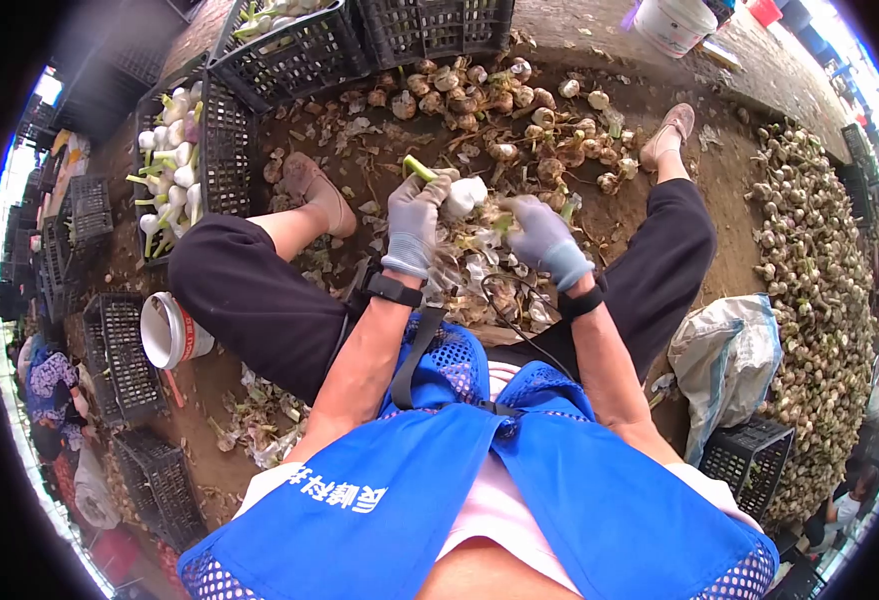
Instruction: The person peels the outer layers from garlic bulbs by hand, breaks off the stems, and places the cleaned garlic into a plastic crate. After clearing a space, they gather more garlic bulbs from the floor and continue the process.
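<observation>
My left hand [418, 222], in a grey glove, is wrapped round a garlic bulb [466, 196]. The bulb is white and faces right, while its cut green stem [420, 168] sticks out past the fingers at upper left. Just to the right, apart from the bulb, my gloved right hand [542, 236] has its fingers curled together. Something small and greenish shows at its blurred fingertips; I cannot make out what it is. Below both hands lies a heap of loose garlic skins [495, 262] between my legs.
Unpeeled garlic bulbs [500, 100] lie on the ground ahead. At left, a black crate [228, 150] holds white trimmed garlic [175, 160]. A white bucket [165, 330] stands by my left knee. On the right are a woven sack [725, 350] and a large garlic pile [810, 270].
</observation>
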Action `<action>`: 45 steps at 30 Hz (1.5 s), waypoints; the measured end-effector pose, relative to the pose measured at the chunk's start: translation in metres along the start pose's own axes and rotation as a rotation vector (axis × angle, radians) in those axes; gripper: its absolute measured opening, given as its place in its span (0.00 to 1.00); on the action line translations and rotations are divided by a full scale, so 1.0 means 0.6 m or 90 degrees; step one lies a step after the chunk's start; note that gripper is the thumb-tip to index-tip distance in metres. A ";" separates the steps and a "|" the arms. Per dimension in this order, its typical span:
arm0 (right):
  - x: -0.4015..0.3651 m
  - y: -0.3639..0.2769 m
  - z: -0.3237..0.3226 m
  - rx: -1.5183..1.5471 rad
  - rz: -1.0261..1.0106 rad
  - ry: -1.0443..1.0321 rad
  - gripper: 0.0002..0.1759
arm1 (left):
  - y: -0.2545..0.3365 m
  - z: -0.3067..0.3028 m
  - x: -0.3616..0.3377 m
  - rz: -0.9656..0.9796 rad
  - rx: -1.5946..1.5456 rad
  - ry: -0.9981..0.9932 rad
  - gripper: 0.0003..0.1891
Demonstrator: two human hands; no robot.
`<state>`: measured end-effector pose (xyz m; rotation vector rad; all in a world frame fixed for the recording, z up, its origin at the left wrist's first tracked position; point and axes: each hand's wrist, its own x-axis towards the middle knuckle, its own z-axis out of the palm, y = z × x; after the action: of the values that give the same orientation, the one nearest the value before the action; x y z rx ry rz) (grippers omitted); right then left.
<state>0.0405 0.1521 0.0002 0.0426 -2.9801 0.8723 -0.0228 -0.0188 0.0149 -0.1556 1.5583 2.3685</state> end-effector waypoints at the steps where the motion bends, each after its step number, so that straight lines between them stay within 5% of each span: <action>1: 0.002 -0.009 -0.005 0.187 -0.026 0.060 0.24 | -0.009 0.003 0.005 0.095 0.087 0.010 0.06; 6: 0.021 -0.054 0.009 0.413 0.122 0.179 0.16 | -0.006 0.014 -0.008 0.315 0.515 -0.068 0.06; 8: 0.027 -0.035 0.013 0.503 0.237 0.137 0.13 | -0.002 0.015 -0.013 0.221 0.307 -0.128 0.06; 10: 0.031 -0.003 0.032 0.518 0.249 0.131 0.13 | 0.004 0.006 -0.011 -0.072 -0.070 -0.145 0.08; 14: 0.010 -0.004 0.047 0.493 0.113 -0.064 0.15 | -0.024 -0.014 0.014 -0.166 -0.333 -0.095 0.07; 16: 0.001 -0.024 0.031 0.587 0.078 -0.225 0.14 | -0.038 -0.026 0.025 -0.208 -0.436 -0.037 0.07; 19: -0.002 -0.047 -0.033 0.808 0.012 -0.277 0.17 | -0.039 -0.038 0.030 -0.293 -0.446 -0.048 0.07; 20: -0.004 -0.042 -0.044 0.906 0.043 -0.280 0.16 | -0.036 -0.036 0.026 -0.293 -0.447 -0.047 0.07; 22: 0.019 -0.027 -0.022 0.599 0.178 -0.156 0.12 | -0.029 -0.028 0.020 -0.270 -0.439 0.030 0.07; 25: 0.011 -0.034 -0.022 0.681 0.241 -0.033 0.10 | -0.030 -0.018 0.030 -0.182 -0.323 0.072 0.09; 27: 0.007 -0.047 -0.014 0.639 0.193 0.012 0.10 | -0.033 -0.002 0.019 -0.020 -0.230 0.144 0.10; 34: 0.000 -0.092 -0.023 0.594 0.148 0.015 0.11 | 0.003 0.024 -0.002 0.090 -0.023 0.153 0.03; 36: -0.001 -0.094 -0.013 0.323 0.112 0.030 0.13 | -0.007 0.014 0.002 0.107 0.061 0.130 0.04; 39: -0.001 -0.116 -0.012 0.180 0.142 0.018 0.14 | -0.028 0.005 0.012 0.270 0.307 0.158 0.06; 41: 0.001 -0.108 0.009 0.042 0.118 0.065 0.09 | -0.022 0.009 0.006 0.234 0.341 0.171 0.06; 43: 0.004 -0.095 0.010 0.236 0.163 0.059 0.08 | -0.017 0.012 0.004 0.198 0.376 0.184 0.05; 45: 0.018 -0.047 0.042 0.493 0.231 0.120 0.06 | -0.014 0.018 0.007 0.083 0.027 0.169 0.04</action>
<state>0.0300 0.1144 -0.0053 -0.5331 -2.3290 1.8840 -0.0235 -0.0052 0.0108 -0.3851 1.7860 2.4954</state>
